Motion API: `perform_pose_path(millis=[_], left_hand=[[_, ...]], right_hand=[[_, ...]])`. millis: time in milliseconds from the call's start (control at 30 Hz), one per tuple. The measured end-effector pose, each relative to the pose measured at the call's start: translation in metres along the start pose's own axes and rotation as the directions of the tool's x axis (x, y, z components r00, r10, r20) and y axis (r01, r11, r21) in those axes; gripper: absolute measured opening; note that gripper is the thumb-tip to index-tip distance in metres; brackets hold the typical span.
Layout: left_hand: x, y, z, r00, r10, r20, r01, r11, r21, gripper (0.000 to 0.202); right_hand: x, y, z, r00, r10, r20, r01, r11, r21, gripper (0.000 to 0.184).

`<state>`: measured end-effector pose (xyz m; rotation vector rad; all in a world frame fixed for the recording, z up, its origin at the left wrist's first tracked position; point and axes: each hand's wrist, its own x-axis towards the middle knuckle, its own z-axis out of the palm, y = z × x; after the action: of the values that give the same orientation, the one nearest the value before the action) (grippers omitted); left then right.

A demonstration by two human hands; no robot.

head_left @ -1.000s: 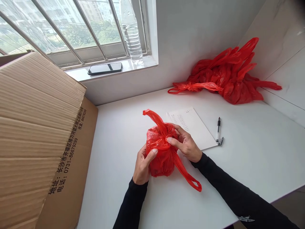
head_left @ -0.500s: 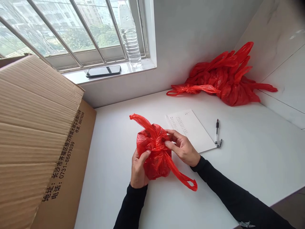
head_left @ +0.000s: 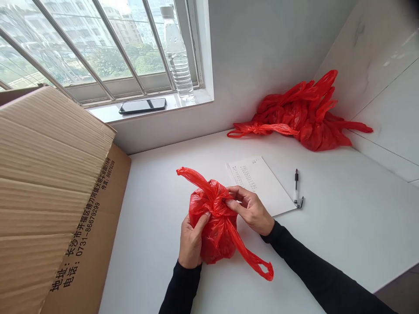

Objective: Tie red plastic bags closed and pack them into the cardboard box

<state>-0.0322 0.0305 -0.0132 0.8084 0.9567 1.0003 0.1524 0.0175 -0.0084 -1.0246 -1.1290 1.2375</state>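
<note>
A small, stuffed red plastic bag rests on the white table in front of me. My left hand grips its left side, fingers closed on the plastic. My right hand pinches the bag at its knotted top. One handle sticks up to the left and the other handle trails down to the right onto the table.
A big open cardboard box with printed text fills the left. A sheet of paper and a pen lie behind the bag. A heap of red bags sits in the far corner. A phone and a water bottle stand on the windowsill.
The bag and both hands shifted slightly left and toward me. The grip on the knot stays much the same; the lower handle loop now lies further down.
</note>
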Motion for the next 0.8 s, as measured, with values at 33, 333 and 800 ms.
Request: perform_pose_path(millis=[33, 333, 800], left_hand=[[-0.0004, 0.0, -0.0003, 1.0, 0.011, 0.011, -0.011, 1.0, 0.004, 0.023], [0.0004, -0.0046, 0.0007, 0.998, 0.065, -0.015, -0.066, 0.998, -0.023, 0.031], [-0.0024, 0.0052, 0.0027, 0.99, 0.006, 0.143, 0.0, 0.999, -0.042, 0.041]], right_hand=[[0.0001, 0.0, -0.0001, 1.0, -0.005, 0.004, 0.005, 1.0, -0.002, 0.026], [-0.0007, -0.0019, -0.0007, 0.999, 0.032, 0.024, -0.032, 0.999, 0.016, 0.034], [0.0015, -0.0002, -0.002, 0.99, -0.022, -0.142, 0.018, 0.999, -0.026, 0.019]])
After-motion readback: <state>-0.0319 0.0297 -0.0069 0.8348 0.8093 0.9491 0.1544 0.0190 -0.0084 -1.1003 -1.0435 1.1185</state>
